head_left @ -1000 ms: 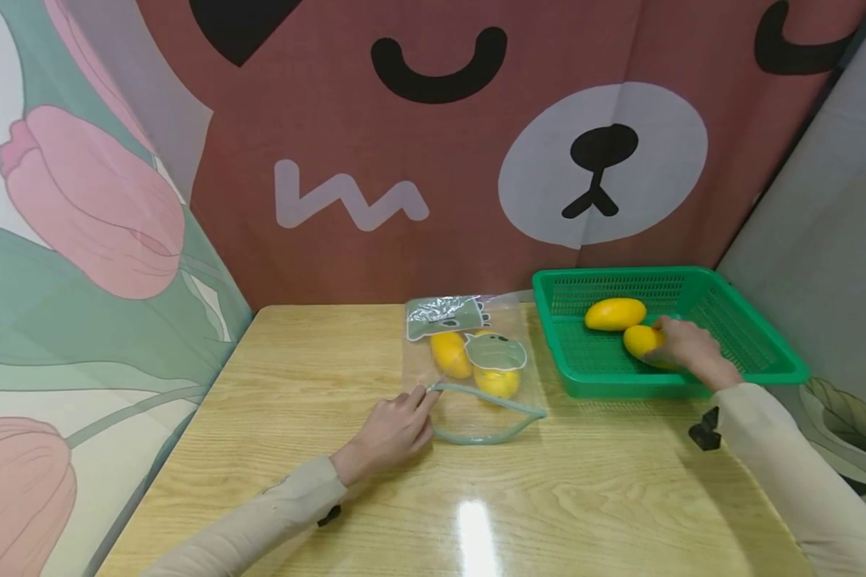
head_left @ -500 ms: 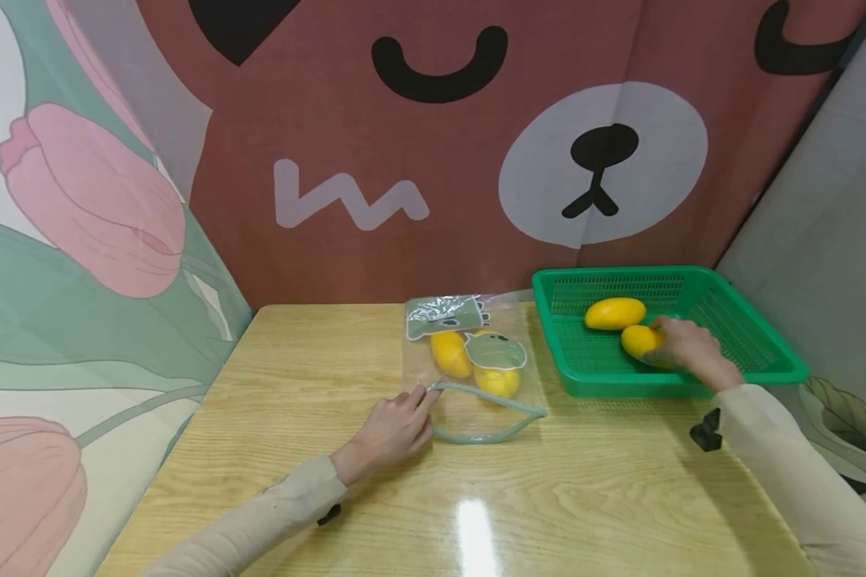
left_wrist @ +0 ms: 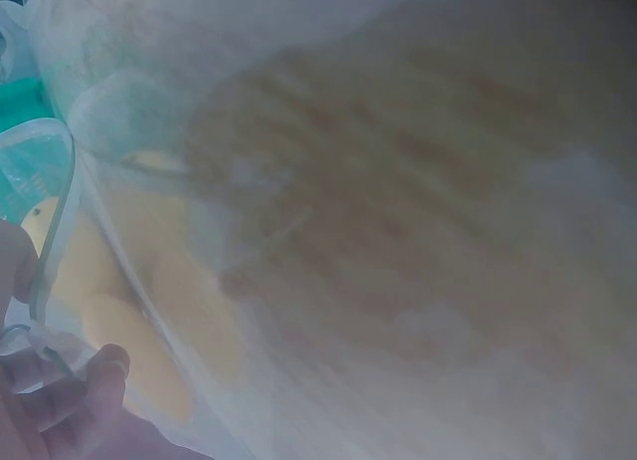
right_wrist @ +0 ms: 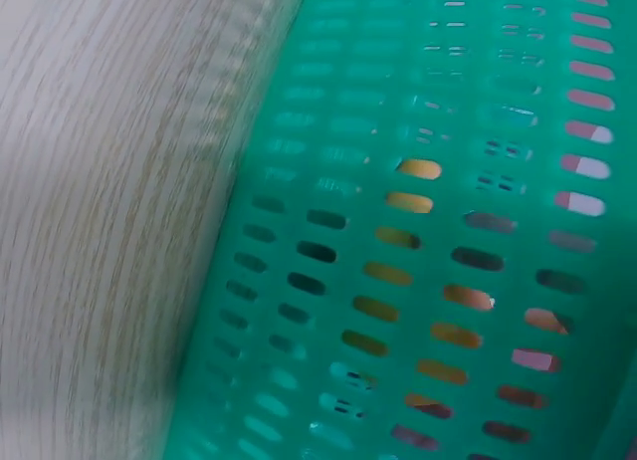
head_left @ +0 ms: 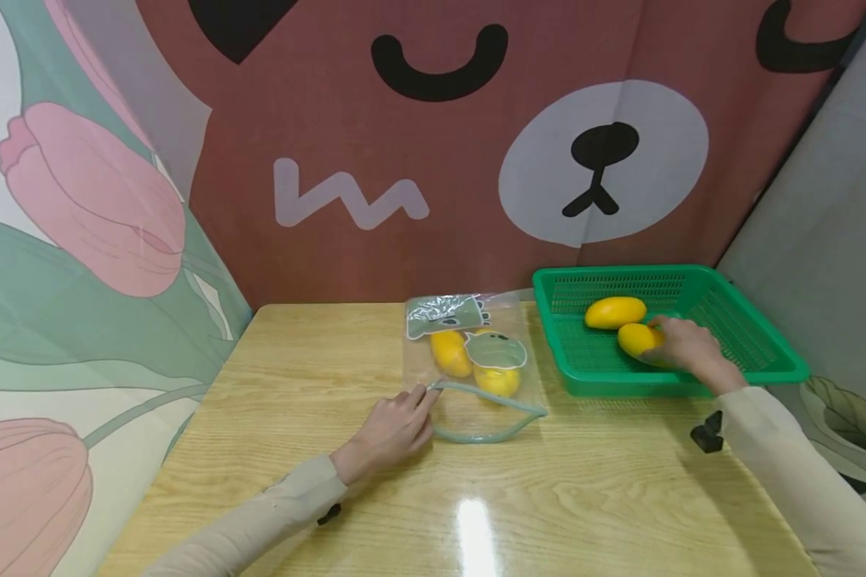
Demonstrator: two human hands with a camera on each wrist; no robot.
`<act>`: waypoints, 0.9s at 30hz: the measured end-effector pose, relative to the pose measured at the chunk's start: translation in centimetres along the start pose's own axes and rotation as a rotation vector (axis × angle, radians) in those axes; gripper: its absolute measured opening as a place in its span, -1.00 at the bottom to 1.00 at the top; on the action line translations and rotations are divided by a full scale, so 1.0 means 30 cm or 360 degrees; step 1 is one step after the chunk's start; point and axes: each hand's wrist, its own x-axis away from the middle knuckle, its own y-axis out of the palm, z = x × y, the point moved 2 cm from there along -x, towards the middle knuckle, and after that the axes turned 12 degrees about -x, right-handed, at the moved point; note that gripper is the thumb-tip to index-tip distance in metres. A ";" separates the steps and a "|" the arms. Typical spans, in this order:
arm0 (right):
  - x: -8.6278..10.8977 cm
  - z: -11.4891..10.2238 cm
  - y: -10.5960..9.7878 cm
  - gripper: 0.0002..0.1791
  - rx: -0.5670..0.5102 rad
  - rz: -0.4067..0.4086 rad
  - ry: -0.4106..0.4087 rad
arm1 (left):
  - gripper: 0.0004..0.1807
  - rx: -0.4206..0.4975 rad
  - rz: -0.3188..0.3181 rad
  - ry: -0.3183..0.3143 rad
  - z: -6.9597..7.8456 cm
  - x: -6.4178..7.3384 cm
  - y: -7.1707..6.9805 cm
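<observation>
Yellow fruit is in the green basket, toward the front, and the person's right grip has its fingers curled round the right end, so it's definitely grasping it. That end is hidden under the hand, and I can't tell if the underside touches the basket floor. Second fruit lies just behind it in the same basket, fully visible. The right wrist view is mostly slotted basket wall, with just slivers of yellow and pink in the holes.

Over on the tabletop, left of the basket, there's a clear bag lying down with its green-edged mouth gaping toward the person. The left grip is pinching that edge at its left corner. Bagged fruits show through the plastic: two are easy to spot, plus a bit of yellow peeking out above a printed green patch, so no sure count from me. Left wrist view is super hazy, with a big brownish blur and the fingers cut off at the side.
</observation>
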 end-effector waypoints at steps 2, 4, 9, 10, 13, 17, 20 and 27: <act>0.003 -0.008 0.001 -0.19 -0.0001 0.0014 -0.0016 | -0.56 -0.0005 0.0008 0.0000 0.000 0.001 0.001; 0.004 -0.016 0.004 -0.20 -0.0008 0.0028 -0.0033 | -0.55 -0.0009 0.0013 0.0000 0.000 0.001 0.002; 0.010 -0.030 0.012 -0.21 -0.0005 0.0035 -0.0067 | -0.55 -0.0007 0.0029 -0.0002 0.001 0.001 0.003; 0.010 -0.030 0.014 -0.20 -0.0003 0.0038 -0.0076 | -0.55 -0.0006 0.0032 -0.0002 0.001 0.001 0.002; 0.012 -0.033 0.019 -0.20 0.0003 0.0058 -0.0103 | -0.56 -0.0001 0.0038 -0.0002 0.001 0.002 0.004; 0.013 -0.041 0.025 -0.20 0.0010 0.0104 -0.0158 | -0.56 0.0021 0.0051 0.0001 0.002 0.004 0.007; 0.016 -0.051 0.029 -0.20 0.0010 0.0126 -0.0197 | -0.56 0.0021 0.0060 0.0003 0.002 0.004 0.007; 0.027 -0.082 0.033 -0.22 0.0004 0.0164 -0.0237 | -0.58 -0.0005 0.0077 0.0004 -0.001 0.004 0.004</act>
